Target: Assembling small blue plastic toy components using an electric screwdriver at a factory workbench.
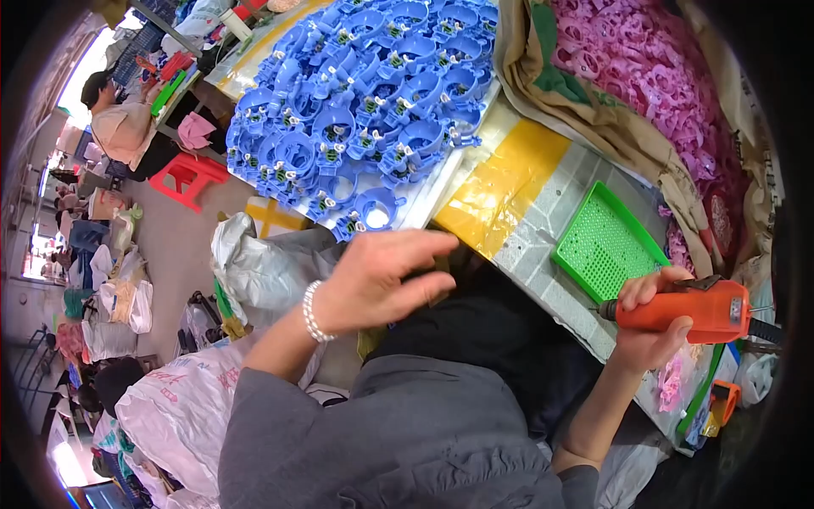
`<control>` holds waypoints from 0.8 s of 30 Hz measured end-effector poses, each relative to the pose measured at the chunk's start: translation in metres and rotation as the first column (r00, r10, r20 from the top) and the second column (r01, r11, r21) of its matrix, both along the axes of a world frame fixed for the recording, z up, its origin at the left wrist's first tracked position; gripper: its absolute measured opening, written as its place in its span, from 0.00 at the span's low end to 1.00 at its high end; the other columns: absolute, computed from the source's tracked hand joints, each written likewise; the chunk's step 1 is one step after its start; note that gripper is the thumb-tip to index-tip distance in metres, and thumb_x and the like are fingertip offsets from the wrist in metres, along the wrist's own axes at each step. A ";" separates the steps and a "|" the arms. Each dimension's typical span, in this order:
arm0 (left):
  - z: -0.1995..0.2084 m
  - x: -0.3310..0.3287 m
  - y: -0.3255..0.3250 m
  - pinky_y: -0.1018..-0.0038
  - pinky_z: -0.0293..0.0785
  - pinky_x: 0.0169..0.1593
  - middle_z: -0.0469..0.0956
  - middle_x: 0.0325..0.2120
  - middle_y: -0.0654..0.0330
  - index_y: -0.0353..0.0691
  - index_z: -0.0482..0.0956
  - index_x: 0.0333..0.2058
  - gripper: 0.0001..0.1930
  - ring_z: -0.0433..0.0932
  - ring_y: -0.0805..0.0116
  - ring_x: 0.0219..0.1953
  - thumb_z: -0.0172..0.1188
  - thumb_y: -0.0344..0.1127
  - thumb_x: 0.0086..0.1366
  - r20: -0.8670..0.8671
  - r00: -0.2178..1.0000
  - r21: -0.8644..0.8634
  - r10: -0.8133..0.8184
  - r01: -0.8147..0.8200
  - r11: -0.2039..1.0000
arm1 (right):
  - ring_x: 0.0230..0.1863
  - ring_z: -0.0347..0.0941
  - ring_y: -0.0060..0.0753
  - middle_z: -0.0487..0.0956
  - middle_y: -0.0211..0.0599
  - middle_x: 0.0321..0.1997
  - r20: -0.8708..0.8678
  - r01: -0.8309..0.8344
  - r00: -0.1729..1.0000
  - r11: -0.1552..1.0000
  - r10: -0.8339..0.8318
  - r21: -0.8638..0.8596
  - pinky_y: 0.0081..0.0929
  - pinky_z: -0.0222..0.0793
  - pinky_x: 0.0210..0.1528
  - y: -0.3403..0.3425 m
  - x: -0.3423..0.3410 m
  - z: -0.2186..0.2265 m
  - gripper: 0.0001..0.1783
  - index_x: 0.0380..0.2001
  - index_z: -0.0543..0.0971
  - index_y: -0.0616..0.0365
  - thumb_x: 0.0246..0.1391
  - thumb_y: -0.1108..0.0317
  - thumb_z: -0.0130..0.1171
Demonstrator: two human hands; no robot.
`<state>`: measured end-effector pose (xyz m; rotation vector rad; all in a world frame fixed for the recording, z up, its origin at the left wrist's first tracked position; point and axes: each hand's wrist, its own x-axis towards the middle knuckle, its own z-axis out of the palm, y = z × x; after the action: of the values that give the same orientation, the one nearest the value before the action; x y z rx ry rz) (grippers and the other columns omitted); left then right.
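My right hand point(646, 346) is wrapped round an orange electric screwdriver point(712, 310), held level over the table's right side with its dark tip to the left. A dark ribbed cable end point(766, 332) shows at the tool's back. My left hand point(377, 280), with a white beaded bracelet on the wrist, hovers before the table's near edge. Its fingers are stretched out, apart from the thumb, and I see nothing between them. Just beyond lies a big heap of blue ring-shaped plastic parts point(335, 127) with small green and white bits on them. Near the screwdriver tip sits a shallow green perforated basket point(606, 242).
Pink plastic parts point(653, 76) fill a brown sack point(593, 114) at the far right. Yellow tape point(504, 187) covers part of the table. White bags point(182, 416) stand on the floor at left. Farther off, a person point(119, 127) sits near a red stool point(188, 178).
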<state>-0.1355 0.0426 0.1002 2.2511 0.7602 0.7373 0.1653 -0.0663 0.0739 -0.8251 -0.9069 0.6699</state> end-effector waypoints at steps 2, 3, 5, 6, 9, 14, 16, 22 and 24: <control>0.011 -0.008 0.018 0.73 0.74 0.31 0.78 0.29 0.53 0.36 0.77 0.39 0.16 0.79 0.62 0.28 0.66 0.31 0.50 0.000 0.995 0.123 0.103 -0.103 0.987 | 0.24 0.64 0.27 0.68 0.34 0.28 -0.002 -0.008 1.000 1.000 0.008 0.002 0.26 0.62 0.30 0.001 0.001 -0.001 0.38 0.47 0.64 0.62 0.49 0.37 0.54; 0.016 -0.010 0.030 0.73 0.74 0.32 0.79 0.29 0.53 0.37 0.77 0.38 0.16 0.79 0.62 0.27 0.66 0.31 0.50 0.021 0.990 0.267 0.140 -0.141 0.953 | 0.24 0.64 0.27 0.68 0.34 0.28 -0.007 -0.014 1.000 1.000 0.014 -0.006 0.25 0.62 0.29 0.002 0.002 -0.002 0.38 0.47 0.64 0.62 0.49 0.37 0.53; 0.031 -0.018 0.048 0.74 0.74 0.30 0.79 0.28 0.53 0.36 0.78 0.37 0.13 0.79 0.64 0.27 0.65 0.32 0.51 0.036 0.963 0.344 0.267 -0.263 0.901 | 0.24 0.64 0.27 0.68 0.34 0.28 -0.012 -0.027 1.000 1.000 0.027 0.002 0.25 0.62 0.29 0.002 0.002 -0.002 0.37 0.46 0.64 0.62 0.49 0.38 0.54; 0.040 -0.022 0.059 0.75 0.73 0.29 0.79 0.28 0.54 0.36 0.79 0.35 0.11 0.79 0.65 0.26 0.64 0.31 0.51 0.057 0.938 0.387 0.342 -0.337 0.859 | 0.24 0.64 0.27 0.68 0.34 0.28 -0.014 -0.033 0.999 0.999 0.033 -0.001 0.25 0.62 0.29 0.002 0.002 -0.003 0.37 0.46 0.64 0.62 0.49 0.38 0.54; 0.055 -0.040 0.108 0.73 0.72 0.29 0.79 0.27 0.54 0.35 0.79 0.34 0.10 0.77 0.65 0.23 0.62 0.32 0.53 0.163 0.852 0.499 0.497 -0.506 0.704 | 0.24 0.64 0.27 0.68 0.34 0.27 -0.016 -0.027 1.000 1.000 0.027 -0.012 0.24 0.62 0.29 0.002 0.002 -0.005 0.36 0.46 0.64 0.61 0.49 0.39 0.54; 0.079 -0.088 0.213 0.64 0.73 0.39 0.79 0.30 0.49 0.37 0.79 0.36 0.13 0.78 0.53 0.33 0.53 0.38 0.57 0.144 0.752 0.714 0.643 -0.529 0.460 | 0.24 0.64 0.27 0.67 0.34 0.27 -0.012 -0.035 0.999 0.999 0.035 -0.017 0.24 0.62 0.29 0.004 -0.003 -0.002 0.35 0.46 0.64 0.61 0.50 0.40 0.54; 0.084 -0.104 0.249 0.62 0.72 0.42 0.79 0.32 0.48 0.37 0.79 0.37 0.16 0.77 0.50 0.36 0.50 0.42 0.57 0.026 0.705 0.689 0.709 -0.526 0.498 | 0.24 0.64 0.26 0.67 0.33 0.27 -0.011 -0.030 1.000 0.999 0.030 -0.020 0.23 0.62 0.29 0.003 -0.005 -0.002 0.35 0.46 0.64 0.61 0.50 0.40 0.54; 0.078 -0.136 0.320 0.67 0.71 0.44 0.80 0.33 0.49 0.31 0.78 0.37 0.25 0.78 0.58 0.37 0.53 0.51 0.56 -0.367 0.735 0.307 0.570 -0.483 0.820 | 0.24 0.64 0.27 0.67 0.34 0.27 -0.026 -0.024 0.999 0.999 0.023 -0.027 0.23 0.62 0.28 0.002 -0.004 -0.006 0.33 0.46 0.64 0.61 0.51 0.42 0.54; 0.073 -0.134 0.323 0.68 0.70 0.45 0.79 0.34 0.46 0.29 0.79 0.36 0.27 0.78 0.55 0.37 0.54 0.53 0.55 -0.433 0.701 0.337 0.567 -0.457 0.823 | 0.24 0.64 0.27 0.67 0.34 0.27 -0.023 -0.021 1.000 0.999 0.020 -0.026 0.23 0.62 0.28 0.002 -0.003 -0.008 0.33 0.46 0.64 0.61 0.51 0.43 0.54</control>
<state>-0.2697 0.3653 0.1730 2.4732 1.7099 0.4488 0.1626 -0.0645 0.0664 -0.8307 -0.8888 0.7090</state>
